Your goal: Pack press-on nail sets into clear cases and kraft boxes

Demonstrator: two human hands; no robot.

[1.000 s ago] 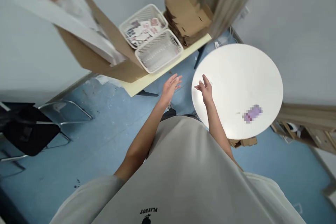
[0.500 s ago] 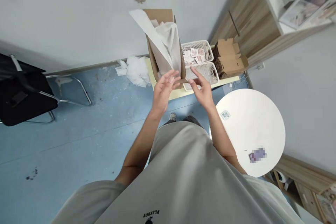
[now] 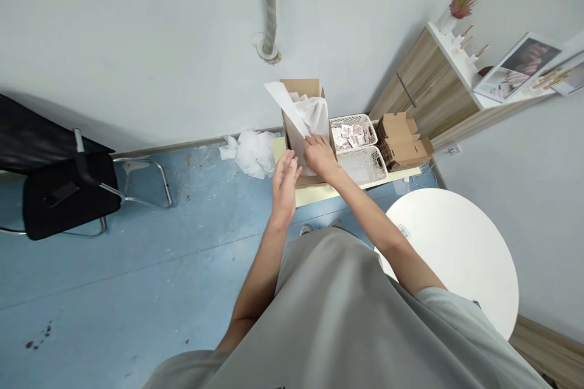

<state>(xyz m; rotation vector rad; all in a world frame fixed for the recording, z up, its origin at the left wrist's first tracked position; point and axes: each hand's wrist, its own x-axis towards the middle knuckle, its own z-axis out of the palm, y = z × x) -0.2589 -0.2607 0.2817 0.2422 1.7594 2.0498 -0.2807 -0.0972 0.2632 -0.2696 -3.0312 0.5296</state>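
An open cardboard box (image 3: 298, 86) stands at the centre, with white sheet material (image 3: 314, 114) inside and one flap of it sticking up at the left. My right hand (image 3: 319, 157) reaches over the box, its fingers bent and pressed together at the lower edge of the white sheet; what they pinch is too small to make out. Beside the box's near left corner is my left hand (image 3: 285, 185), upright, with its fingers apart and nothing in it.
Right of the box are a white basket of small packets (image 3: 350, 135), another white basket (image 3: 362, 165) and stacked brown cartons (image 3: 401, 140). A round white table (image 3: 460, 255) stands at the right, a black chair (image 3: 68, 194) at the left. White crumpled material (image 3: 254, 153) lies behind.
My right hand has moved left, from the box's near right corner to over the box, and its fingers have closed. The camera view has shifted, so the box appears lower and smaller.
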